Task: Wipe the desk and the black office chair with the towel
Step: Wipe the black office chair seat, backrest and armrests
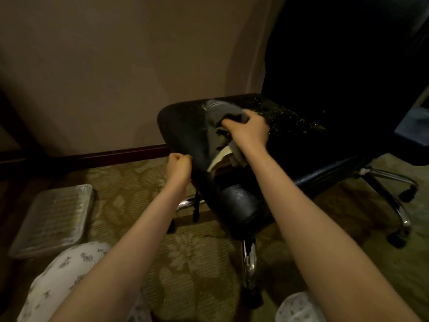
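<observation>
One crumpled grey towel [219, 115], in right hand [250, 131], speckled black seat [292, 145]

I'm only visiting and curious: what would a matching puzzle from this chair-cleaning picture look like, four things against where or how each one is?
Things:
1. towel
2. left hand
3. chair leg
4. flat wrapped packet

States:
A. shiny chrome, under the seat
B. grey, bunched on the black office chair seat, gripped by the right hand
C. lying on the carpet, left of the chair
D. curled at the seat's edge

Pairs: 1-B, 2-D, 3-A, 4-C
</observation>
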Demonstrator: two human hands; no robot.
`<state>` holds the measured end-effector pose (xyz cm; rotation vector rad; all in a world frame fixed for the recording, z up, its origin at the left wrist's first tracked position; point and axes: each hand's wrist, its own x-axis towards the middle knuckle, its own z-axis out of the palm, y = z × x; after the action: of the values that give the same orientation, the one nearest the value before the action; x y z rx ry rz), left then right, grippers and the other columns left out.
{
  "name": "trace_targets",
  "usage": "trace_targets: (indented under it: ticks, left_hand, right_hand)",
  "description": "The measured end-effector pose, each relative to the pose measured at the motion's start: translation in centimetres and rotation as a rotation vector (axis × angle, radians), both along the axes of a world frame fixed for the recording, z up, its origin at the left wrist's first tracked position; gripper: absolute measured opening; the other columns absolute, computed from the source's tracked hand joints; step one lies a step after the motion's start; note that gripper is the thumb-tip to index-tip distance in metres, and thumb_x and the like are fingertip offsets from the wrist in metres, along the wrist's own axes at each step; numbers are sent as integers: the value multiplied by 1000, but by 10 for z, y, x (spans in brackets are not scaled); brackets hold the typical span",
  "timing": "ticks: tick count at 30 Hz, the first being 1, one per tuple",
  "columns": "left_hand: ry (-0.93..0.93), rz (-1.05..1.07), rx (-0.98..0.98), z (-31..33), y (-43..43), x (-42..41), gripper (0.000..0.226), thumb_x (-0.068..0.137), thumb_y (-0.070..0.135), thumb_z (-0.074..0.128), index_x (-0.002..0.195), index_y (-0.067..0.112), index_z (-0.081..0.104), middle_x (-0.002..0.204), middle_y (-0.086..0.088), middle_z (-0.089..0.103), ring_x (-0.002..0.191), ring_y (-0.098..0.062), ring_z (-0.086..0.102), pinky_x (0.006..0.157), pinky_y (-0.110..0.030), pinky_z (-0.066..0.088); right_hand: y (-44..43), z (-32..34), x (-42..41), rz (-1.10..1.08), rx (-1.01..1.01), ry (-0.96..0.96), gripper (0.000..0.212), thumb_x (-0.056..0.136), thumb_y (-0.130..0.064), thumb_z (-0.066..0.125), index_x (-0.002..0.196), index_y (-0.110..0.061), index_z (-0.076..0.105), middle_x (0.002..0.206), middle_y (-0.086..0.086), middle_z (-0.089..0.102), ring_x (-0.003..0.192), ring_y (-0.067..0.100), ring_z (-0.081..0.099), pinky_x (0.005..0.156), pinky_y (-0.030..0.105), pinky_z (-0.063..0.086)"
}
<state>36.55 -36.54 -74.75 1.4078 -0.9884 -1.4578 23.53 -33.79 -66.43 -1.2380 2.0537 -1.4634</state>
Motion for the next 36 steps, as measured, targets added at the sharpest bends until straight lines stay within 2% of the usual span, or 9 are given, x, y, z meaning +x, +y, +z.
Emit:
trace_targets:
  ticks: [6, 10, 15, 19, 22, 27, 31, 34, 36]
  left_hand:
    - [-43, -100, 63, 1, 0, -3, 25, 92, 6, 41, 115, 7, 50, 107, -10, 49, 83, -18, 48, 68, -32, 42]
    - [-70, -47, 119, -1, 3, -13, 17, 89, 4, 35, 94, 14, 47, 106, -13, 50, 89, -25, 49, 82, -39, 46]
    - [-44, -10, 105, 2, 3, -17, 22, 90, 5, 35, 109, 14, 44, 111, -12, 51, 99, -26, 50, 90, -38, 45]
    - [-106, -45, 21, 8, 7, -19, 14, 92, 4, 35, 96, 16, 42, 110, -12, 45, 90, -23, 45, 76, -34, 38]
    - [-91, -18, 3, 4, 7, -17, 15, 91, 4, 35, 91, 16, 44, 107, -11, 45, 86, -20, 45, 72, -32, 38]
    - [49, 20, 156, 6, 9, -17, 35, 91, 4, 34, 122, 8, 48, 104, -10, 51, 90, -21, 49, 61, -27, 38]
    - [162, 71, 157, 11, 4, -11, 22, 93, 10, 36, 99, 4, 56, 88, -17, 58, 70, -24, 51, 53, -26, 39]
    - [148, 52, 132, 16, 7, -7, 17, 92, 8, 35, 99, 12, 49, 81, -7, 50, 70, -19, 49, 62, -30, 42]
    - [44, 21, 72, 18, 10, -8, 22, 90, 5, 36, 105, 11, 50, 87, -5, 49, 77, -18, 47, 68, -32, 42]
  right_hand:
    - [1, -30, -23, -149, 372, 521, 51, 83, -36, 66, 130, -21, 52, 132, 10, 51, 120, 30, 49, 92, 36, 43]
    - [-18, -29, 9, -9, 329, 453, 45, 81, -38, 69, 122, -22, 60, 125, 8, 59, 116, 29, 54, 90, 34, 46]
    - [-21, -22, 31, 246, 209, 57, 34, 78, -32, 71, 110, -23, 68, 107, 0, 68, 103, 18, 62, 83, 27, 48]
    - [-4, -3, -9, 35, 83, 195, 37, 75, -34, 72, 111, -27, 68, 108, -1, 69, 104, 19, 62, 79, 24, 45]
    - [13, -13, -28, -51, 248, 461, 38, 78, -36, 69, 115, -26, 64, 114, 4, 65, 108, 26, 59, 80, 28, 45]
    - [14, -33, -3, 18, 296, 544, 42, 78, -40, 69, 116, -24, 62, 117, 6, 63, 110, 27, 58, 86, 31, 46]
    - [15, -36, 30, 344, 356, 261, 37, 75, -38, 73, 110, -27, 68, 104, -1, 68, 98, 16, 61, 77, 23, 45]
    - [11, -31, 23, 225, 242, -148, 35, 73, -32, 76, 105, -20, 71, 100, -1, 70, 97, 16, 63, 88, 31, 51]
    - [13, -17, 5, 98, 112, -199, 31, 73, -31, 75, 101, -20, 72, 96, -3, 70, 98, 17, 64, 87, 30, 51]
